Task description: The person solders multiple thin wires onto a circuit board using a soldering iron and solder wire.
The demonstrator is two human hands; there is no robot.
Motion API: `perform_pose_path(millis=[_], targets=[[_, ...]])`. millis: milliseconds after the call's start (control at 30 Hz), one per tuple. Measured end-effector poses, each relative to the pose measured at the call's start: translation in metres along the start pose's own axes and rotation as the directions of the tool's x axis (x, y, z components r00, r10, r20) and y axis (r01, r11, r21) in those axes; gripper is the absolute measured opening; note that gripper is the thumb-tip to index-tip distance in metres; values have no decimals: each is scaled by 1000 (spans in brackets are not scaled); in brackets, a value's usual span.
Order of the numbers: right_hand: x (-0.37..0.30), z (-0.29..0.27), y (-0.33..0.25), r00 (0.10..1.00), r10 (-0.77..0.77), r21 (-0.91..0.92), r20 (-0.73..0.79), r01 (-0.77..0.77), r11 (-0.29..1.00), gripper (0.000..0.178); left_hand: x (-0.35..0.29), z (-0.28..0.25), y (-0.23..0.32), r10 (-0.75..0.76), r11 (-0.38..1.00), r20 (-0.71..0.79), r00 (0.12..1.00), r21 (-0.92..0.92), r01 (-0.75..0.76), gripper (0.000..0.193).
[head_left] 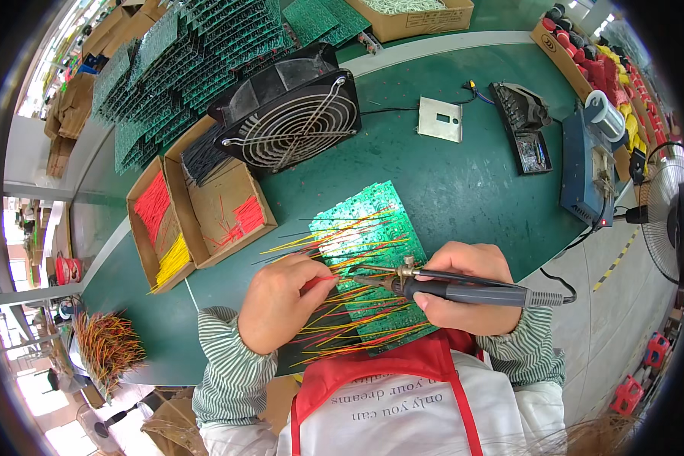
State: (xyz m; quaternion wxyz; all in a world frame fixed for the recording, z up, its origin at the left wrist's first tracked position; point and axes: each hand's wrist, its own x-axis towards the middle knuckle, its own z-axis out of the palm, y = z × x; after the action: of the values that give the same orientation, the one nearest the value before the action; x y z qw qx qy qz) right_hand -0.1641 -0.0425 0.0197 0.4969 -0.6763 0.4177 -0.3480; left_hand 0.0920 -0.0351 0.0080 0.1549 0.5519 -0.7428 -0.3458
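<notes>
A green circuit board panel (394, 228) lies on the table in front of me, with several red, yellow and black wires sticking out across it. My right hand (467, 289) is closed round a soldering iron (463, 292) with a grey and black handle and a thin metal tube clamped along it. The iron's tip points left, over the panel's middle. My left hand (285, 298) pinches a red wire (321, 280) at the panel's left edge, close to the tip. Whether the tip touches the board I cannot tell.
Cardboard boxes (222, 249) of red, yellow and black wires stand to the left, behind them a black fan (292, 114) and stacked circuit boards (194, 61). At right are a blue soldering station (585, 171) with a solder spool (605, 114) and a black tray (530, 140). Bundled wires (108, 346) sit lower left.
</notes>
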Motion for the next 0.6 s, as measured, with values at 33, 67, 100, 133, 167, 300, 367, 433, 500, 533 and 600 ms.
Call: perform_pose_path(millis=[33,67,100,133,167,300,367,433,500,533,600], targets=[[0,1,2,1000,6,4,0,-6,1000,16,0,0,0,-8,1000,6,1000,1,8,10],[0,2,3,1000,12,8,0,-12,1000,16,1,0,-1,-9,1000,6,1000,-1,9,10],[1,1,3,1000,13,7,1,-13,1000,16,1,1,-1,3,1000,3,1000,4,-3,10],[2,1,3,1000,23,10,12,-23,1000,16,2,1,-1,14,1000,0,1000,10,-14,10],[2,0,3,999,33,13,23,-33,999,16,2,0,-2,11,1000,-1,1000,9,-11,10],[3,-4,3,999,-35,0,-4,35,999,16,5,-2,0,23,999,23,999,30,-24,10],[2,-6,2,998,-61,-2,-25,61,998,17,5,-2,1,26,999,27,999,38,-27,10],[0,-9,1,998,-57,-5,-28,57,998,17,4,-4,4,-11,999,24,1000,52,9,10],[-2,-12,2,998,-52,-9,-33,52,999,17,2,-6,9,32,995,-77,996,93,-24,9],[-4,-13,3,998,-52,-24,-38,52,998,16,0,-8,11,73,989,-180,981,136,-49,9],[-7,-15,4,998,-53,-39,-43,51,998,16,3,-5,19,85,991,-160,984,119,-66,9]])
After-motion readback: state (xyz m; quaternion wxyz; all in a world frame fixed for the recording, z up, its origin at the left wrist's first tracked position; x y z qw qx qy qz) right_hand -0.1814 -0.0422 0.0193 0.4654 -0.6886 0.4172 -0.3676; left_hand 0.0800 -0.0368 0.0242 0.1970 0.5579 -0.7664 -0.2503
